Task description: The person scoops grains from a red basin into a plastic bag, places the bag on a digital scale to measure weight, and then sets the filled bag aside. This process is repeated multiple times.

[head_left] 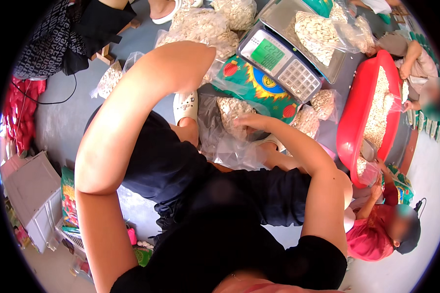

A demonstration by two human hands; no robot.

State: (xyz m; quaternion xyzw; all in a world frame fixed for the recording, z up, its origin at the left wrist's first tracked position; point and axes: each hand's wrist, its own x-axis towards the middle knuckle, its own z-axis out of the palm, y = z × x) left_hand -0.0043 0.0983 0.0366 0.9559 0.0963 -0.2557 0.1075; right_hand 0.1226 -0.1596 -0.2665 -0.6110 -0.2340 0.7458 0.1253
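My right hand (253,123) has bent fingers on a clear plastic bag of pale flat seeds (231,110), which stands between my feet. Slack clear plastic (238,152) spreads below it. My left hand (196,67) is raised near a large clear bag of the same seeds (205,31); its fingers do not show. Beyond my right hand, a digital scale (280,66) with a lit green display rests by a green printed sack (255,82). A filled clear bag (317,34) lies on its metal pan. Smaller filled bags (306,121) stand right of my right hand.
A long red tub (352,110) of seeds stands at the right, with a metal scoop (369,150) inside. Two people sit beyond it, hands near its rim. Another person's foot shows at the top. A small seed bag (109,80) and a black cable (64,100) lie at the left.
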